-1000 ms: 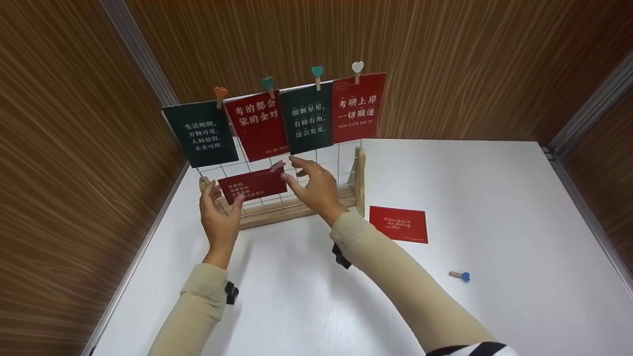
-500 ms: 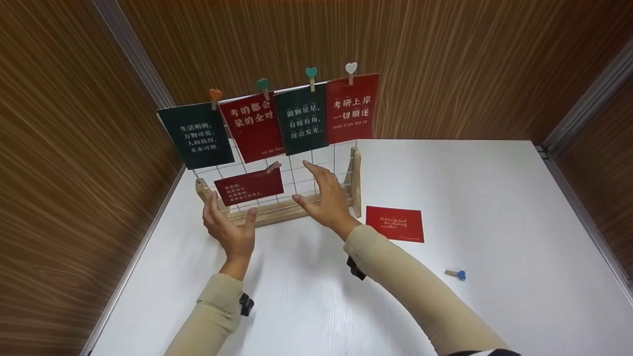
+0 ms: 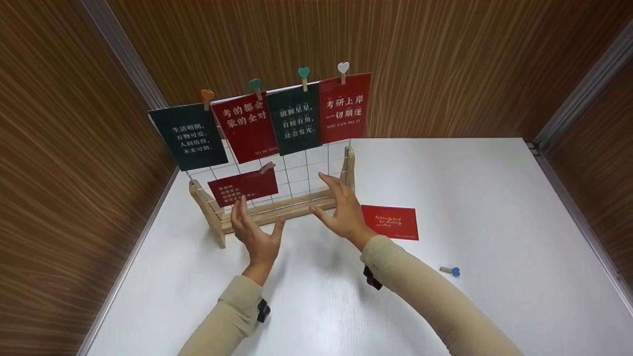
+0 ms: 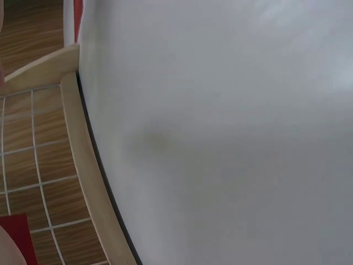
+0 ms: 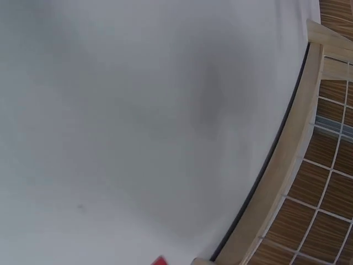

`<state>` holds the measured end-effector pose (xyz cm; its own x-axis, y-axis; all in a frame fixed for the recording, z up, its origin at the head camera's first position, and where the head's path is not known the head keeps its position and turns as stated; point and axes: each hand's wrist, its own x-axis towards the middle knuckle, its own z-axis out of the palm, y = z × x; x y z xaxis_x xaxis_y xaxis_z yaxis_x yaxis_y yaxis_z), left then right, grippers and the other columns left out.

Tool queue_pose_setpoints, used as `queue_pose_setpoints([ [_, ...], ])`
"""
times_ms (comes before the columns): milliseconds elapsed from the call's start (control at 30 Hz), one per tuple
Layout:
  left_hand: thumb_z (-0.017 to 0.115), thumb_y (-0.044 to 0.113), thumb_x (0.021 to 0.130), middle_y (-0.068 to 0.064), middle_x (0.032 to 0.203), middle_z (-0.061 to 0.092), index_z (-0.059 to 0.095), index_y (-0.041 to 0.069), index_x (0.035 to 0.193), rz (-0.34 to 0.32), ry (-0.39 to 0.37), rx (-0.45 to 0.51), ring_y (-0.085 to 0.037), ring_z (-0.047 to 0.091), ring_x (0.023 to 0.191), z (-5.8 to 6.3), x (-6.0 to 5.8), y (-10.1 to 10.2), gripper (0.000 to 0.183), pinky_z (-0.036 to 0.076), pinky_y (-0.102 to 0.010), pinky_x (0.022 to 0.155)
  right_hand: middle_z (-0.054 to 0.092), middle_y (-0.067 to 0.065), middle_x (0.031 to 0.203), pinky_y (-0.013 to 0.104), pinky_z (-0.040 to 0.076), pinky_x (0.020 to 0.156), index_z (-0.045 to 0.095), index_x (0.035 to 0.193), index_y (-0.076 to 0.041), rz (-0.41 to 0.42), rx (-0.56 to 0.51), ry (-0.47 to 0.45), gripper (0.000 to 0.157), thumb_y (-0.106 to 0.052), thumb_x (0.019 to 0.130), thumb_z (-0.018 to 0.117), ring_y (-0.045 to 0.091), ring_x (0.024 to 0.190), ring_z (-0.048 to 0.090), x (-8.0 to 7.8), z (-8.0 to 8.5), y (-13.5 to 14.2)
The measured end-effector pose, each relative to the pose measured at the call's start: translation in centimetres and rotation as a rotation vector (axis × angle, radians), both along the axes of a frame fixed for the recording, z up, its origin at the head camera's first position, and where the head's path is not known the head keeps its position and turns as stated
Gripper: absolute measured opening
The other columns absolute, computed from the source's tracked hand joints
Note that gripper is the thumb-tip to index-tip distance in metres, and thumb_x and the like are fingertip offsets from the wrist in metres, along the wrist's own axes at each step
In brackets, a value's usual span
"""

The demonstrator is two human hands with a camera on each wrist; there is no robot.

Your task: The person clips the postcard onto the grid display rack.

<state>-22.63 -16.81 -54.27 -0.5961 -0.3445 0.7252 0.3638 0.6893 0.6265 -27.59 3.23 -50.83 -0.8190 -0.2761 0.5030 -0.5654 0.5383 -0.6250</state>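
Note:
My left hand (image 3: 257,241) is held in front of the wooden base of a wire grid rack (image 3: 296,205), fingers fairly straight and thumb spread, holding nothing. Its fingertips overlap a small dark red card (image 3: 262,185) low on the grid, which a pale pink clothespin (image 3: 268,167) clips at its upper right. Nearer the rack's right end, my right hand (image 3: 344,212) has its thumb and fingers apart with nothing between them. In the left wrist view the base rail (image 4: 88,165) and a corner of the red card (image 4: 19,234) show. The right wrist view shows the grid (image 5: 325,187) too.
Several cards hang along the rack's top, among them a green card (image 3: 190,141) and a red card (image 3: 344,111), under heart clothespins. On the white table (image 3: 474,198) lie a red card (image 3: 393,222) and a blue heart clothespin (image 3: 451,271). Wood-grain panels (image 3: 445,64) stand behind.
Both hands have moved away from the small clipped card, rightward and toward the body. The card stays on the grid under its pink clothespin. The view has shifted slightly.

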Motion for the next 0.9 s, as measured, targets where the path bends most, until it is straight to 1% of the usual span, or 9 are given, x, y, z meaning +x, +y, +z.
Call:
queue_pose_setpoints([
  [100, 0.062, 0.058, 0.083, -0.028, 0.14, 0.025, 0.025, -0.002, 0.143, -0.037, -0.015, 0.002, -0.034, 0.021, 0.133, -0.4, 0.0, 1.0, 0.092, 0.019, -0.058, 0.099, 0.043, 0.004, 0.141, 0.049, 0.033, 0.104, 0.037, 0.145, -0.023, -0.01, 0.016, 0.001, 0.074, -0.04, 0.082, 0.071, 0.018, 0.131, 0.037, 0.2, -0.5, 1.0],
  [233, 0.068, 0.051, 0.082, -0.027, 0.14, 0.025, 0.025, -0.001, 0.143, -0.098, -0.037, 0.008, -0.034, 0.021, 0.133, -0.9, 0.0, 2.3, 0.092, 0.023, -0.058, 0.094, 0.044, 0.007, 0.14, 0.052, 0.033, 0.104, 0.038, 0.145, -0.023, -0.05, 0.059, -0.014, 0.072, -0.048, 0.083, 0.066, 0.023, 0.129, 0.039, 0.5, -1.0, 2.5],
  [333, 0.074, 0.041, 0.079, -0.026, 0.141, 0.024, 0.025, -0.001, 0.144, -0.134, -0.059, 0.0, -0.034, 0.021, 0.133, -1.1, 0.0, 3.3, 0.091, 0.024, -0.057, 0.092, 0.045, 0.009, 0.139, 0.053, 0.033, 0.103, 0.039, 0.144, -0.022, -0.068, 0.069, -0.025, 0.072, -0.049, 0.083, 0.066, 0.026, 0.129, 0.039, 0.7, -1.3, 3.6],
  [433, 0.076, 0.037, 0.078, -0.025, 0.141, 0.025, 0.024, 0.0, 0.144, -0.16, -0.075, -0.017, -0.034, 0.02, 0.133, -1.3, -0.1, 4.1, 0.092, 0.025, -0.057, 0.093, 0.045, 0.009, 0.139, 0.053, 0.033, 0.102, 0.042, 0.143, -0.017, -0.077, 0.081, -0.022, 0.072, -0.048, 0.083, 0.066, 0.027, 0.128, 0.04, 0.9, -1.7, 4.7],
  [533, 0.074, 0.044, 0.08, -0.026, 0.141, 0.026, 0.025, 0.001, 0.144, -0.181, -0.089, -0.039, -0.034, 0.021, 0.133, -1.4, -0.2, 5.0, 0.092, 0.025, -0.056, 0.094, 0.046, 0.01, 0.138, 0.052, 0.035, 0.102, 0.043, 0.142, -0.014, -0.095, 0.108, -0.01, 0.072, -0.049, 0.083, 0.066, 0.028, 0.128, 0.04, 1.0, -2.2, 5.9],
  [667, 0.065, 0.056, 0.082, -0.023, 0.141, 0.026, 0.026, 0.002, 0.144, -0.209, -0.11, -0.063, -0.033, 0.023, 0.132, -1.5, -0.3, 6.1, 0.091, 0.026, -0.055, 0.094, 0.046, 0.009, 0.139, 0.053, 0.036, 0.1, 0.041, 0.143, -0.016, -0.115, 0.124, -0.014, 0.071, -0.047, 0.084, 0.066, 0.028, 0.127, 0.041, 1.2, -2.7, 7.5],
  [733, 0.067, 0.055, 0.082, -0.022, 0.141, 0.027, 0.027, 0.002, 0.144, -0.224, -0.125, -0.076, -0.033, 0.025, 0.132, -1.6, -0.4, 6.6, 0.091, 0.026, -0.055, 0.094, 0.045, 0.008, 0.139, 0.053, 0.037, 0.1, 0.041, 0.144, -0.018, -0.127, 0.126, -0.027, 0.07, -0.044, 0.084, 0.067, 0.028, 0.127, 0.041, 1.4, -2.9, 8.4],
  [900, 0.077, 0.044, 0.076, -0.02, 0.141, 0.029, 0.031, 0.003, 0.143, -0.263, -0.17, -0.108, -0.03, 0.027, 0.131, -2.1, -0.5, 7.8, 0.09, 0.025, -0.053, 0.097, 0.045, 0.009, 0.14, 0.055, 0.034, 0.101, 0.04, 0.144, -0.02, -0.161, 0.135, -0.072, 0.071, -0.046, 0.084, 0.067, 0.028, 0.128, 0.04, 1.9, -3.2, 10.8],
])
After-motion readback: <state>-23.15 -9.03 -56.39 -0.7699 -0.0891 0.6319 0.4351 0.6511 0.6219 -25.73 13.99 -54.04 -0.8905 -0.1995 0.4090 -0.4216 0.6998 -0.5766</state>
